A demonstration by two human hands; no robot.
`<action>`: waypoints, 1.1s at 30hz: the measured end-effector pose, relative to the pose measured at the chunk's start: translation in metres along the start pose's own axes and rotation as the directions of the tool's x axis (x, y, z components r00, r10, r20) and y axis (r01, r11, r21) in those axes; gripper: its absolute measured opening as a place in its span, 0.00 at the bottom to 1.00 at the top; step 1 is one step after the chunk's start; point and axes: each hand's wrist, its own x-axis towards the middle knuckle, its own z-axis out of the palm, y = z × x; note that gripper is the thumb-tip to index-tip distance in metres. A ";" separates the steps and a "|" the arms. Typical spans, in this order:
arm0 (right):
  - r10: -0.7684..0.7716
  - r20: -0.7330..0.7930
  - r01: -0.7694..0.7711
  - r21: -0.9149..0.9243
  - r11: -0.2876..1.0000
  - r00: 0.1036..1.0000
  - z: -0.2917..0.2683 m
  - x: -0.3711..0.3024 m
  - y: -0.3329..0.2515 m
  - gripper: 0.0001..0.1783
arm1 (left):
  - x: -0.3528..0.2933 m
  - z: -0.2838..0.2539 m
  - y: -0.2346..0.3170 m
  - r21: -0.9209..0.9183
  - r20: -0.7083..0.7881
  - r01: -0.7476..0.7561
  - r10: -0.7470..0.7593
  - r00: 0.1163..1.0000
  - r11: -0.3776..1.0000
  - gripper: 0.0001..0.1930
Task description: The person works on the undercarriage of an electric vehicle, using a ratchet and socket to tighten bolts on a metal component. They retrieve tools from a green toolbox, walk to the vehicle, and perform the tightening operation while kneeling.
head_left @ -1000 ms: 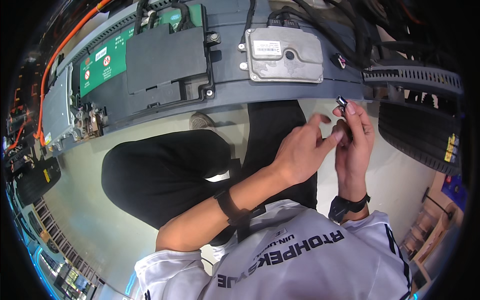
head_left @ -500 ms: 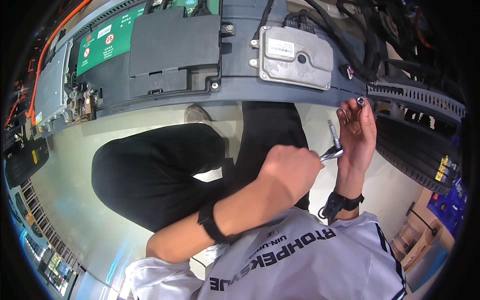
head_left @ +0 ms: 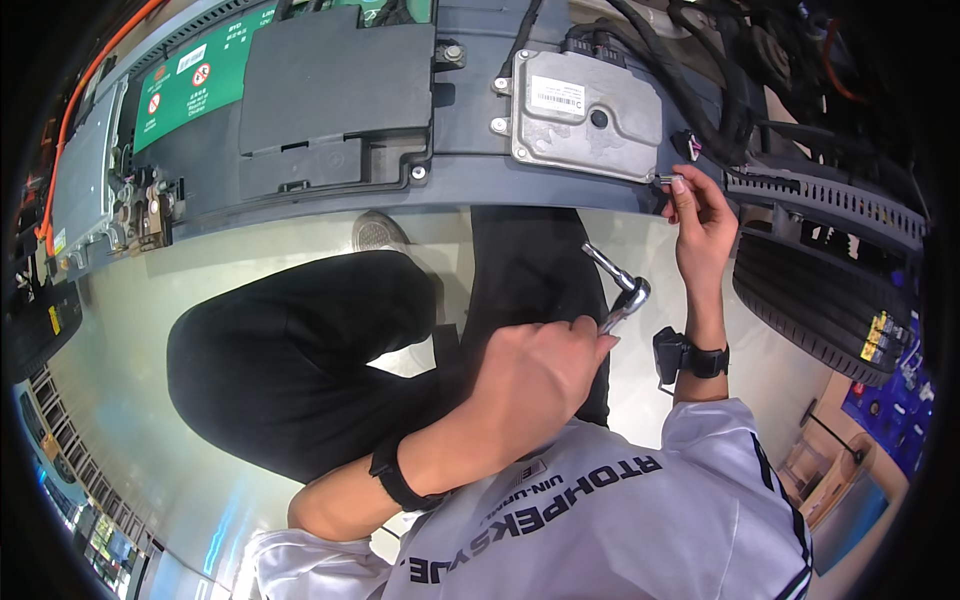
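Observation:
My left hand (head_left: 540,365) is closed around the handle of a chrome ratchet wrench (head_left: 630,297). An extension bar (head_left: 603,262) juts from the ratchet's head over my leg. My right hand (head_left: 706,212) pinches a small silver socket (head_left: 668,179) between thumb and fingers, just off the lower right corner of a metal control unit (head_left: 590,125). Whether the socket touches the unit's corner I cannot tell. The unit is a flat silver box with a white label, set on a grey metal beam (head_left: 465,178).
Left of the unit is a black battery cover (head_left: 340,85) beside a green warning label (head_left: 205,85). Black cables (head_left: 690,95) run behind the unit. A tyre (head_left: 800,300) stands at the right. My bent leg (head_left: 300,350) lies below the beam.
My right hand has turned over and brought the socket left and up to the unit's corner. My left hand has drawn back down and left with the ratchet, its extension tilting further left.

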 end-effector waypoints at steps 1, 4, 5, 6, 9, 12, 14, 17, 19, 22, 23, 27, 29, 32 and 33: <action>-0.016 0.006 0.016 -0.078 0.997 1.000 0.001 0.003 0.001 0.09 | -0.001 0.002 -0.001 -0.009 0.020 -0.016 0.017 1.000 1.000 0.16; -0.094 0.076 0.116 -0.370 0.922 0.993 0.004 0.005 -0.010 0.08 | -0.003 0.006 -0.003 -0.028 0.046 -0.043 0.044 0.998 0.999 0.16; -0.122 0.087 0.148 -0.428 0.892 0.989 0.004 0.007 -0.012 0.08 | -0.003 0.007 -0.003 -0.034 0.046 -0.049 0.050 0.998 0.998 0.16; -0.150 0.100 0.180 -0.484 0.857 0.984 0.004 0.008 -0.013 0.08 | -0.004 0.008 -0.002 -0.032 0.049 -0.051 0.053 0.997 0.998 0.15; -0.182 0.155 0.238 -0.550 0.800 0.971 0.003 0.009 -0.020 0.08 | -0.002 0.007 -0.002 -0.025 0.046 -0.067 0.068 0.997 0.997 0.15; -0.202 0.206 0.286 -0.588 0.757 0.957 0.003 0.007 -0.025 0.08 | -0.003 0.004 0.000 -0.037 0.034 -0.076 0.077 0.996 0.996 0.15; -0.216 0.230 0.314 -0.607 0.730 0.949 0.003 0.008 -0.027 0.08 | -0.003 0.005 0.000 -0.041 0.035 -0.068 0.070 0.997 0.997 0.15; -0.222 0.246 0.330 -0.627 0.706 0.943 0.007 0.009 -0.030 0.07 | -0.005 0.008 0.000 -0.027 0.065 -0.064 0.065 0.996 0.998 0.15; -0.226 0.249 0.334 -0.638 0.693 0.942 0.012 0.008 -0.033 0.07 | -0.006 0.010 0.001 -0.030 0.055 -0.078 0.080 0.995 0.996 0.15; -0.213 0.197 0.290 -0.672 0.682 0.957 0.017 0.006 -0.032 0.07 | -0.006 0.013 0.002 -0.018 0.001 -0.132 0.132 0.991 0.991 0.15; -0.181 0.170 0.248 -0.680 0.689 0.969 0.017 0.006 -0.032 0.07 | -0.005 0.013 0.002 -0.011 -0.025 -0.154 0.154 0.988 0.988 0.15; -0.160 0.185 0.245 -0.704 0.666 0.970 0.016 0.008 -0.033 0.08 | -0.005 0.014 0.001 -0.022 0.011 -0.118 0.118 0.993 0.993 0.15; -0.206 0.274 0.342 -0.709 0.617 0.939 0.011 0.010 -0.033 0.09 | -0.004 0.013 0.002 -0.030 0.008 -0.119 0.119 0.993 0.992 0.15; -0.246 0.434 0.494 -0.676 0.547 0.867 0.000 0.018 -0.032 0.10 | -0.006 0.015 -0.001 -0.022 -0.028 -0.142 0.141 0.990 0.990 0.15; -0.234 0.470 0.516 -0.665 0.540 0.851 -0.003 0.022 -0.034 0.10 | -0.007 0.015 -0.002 -0.018 -0.021 -0.136 0.136 0.990 0.990 0.15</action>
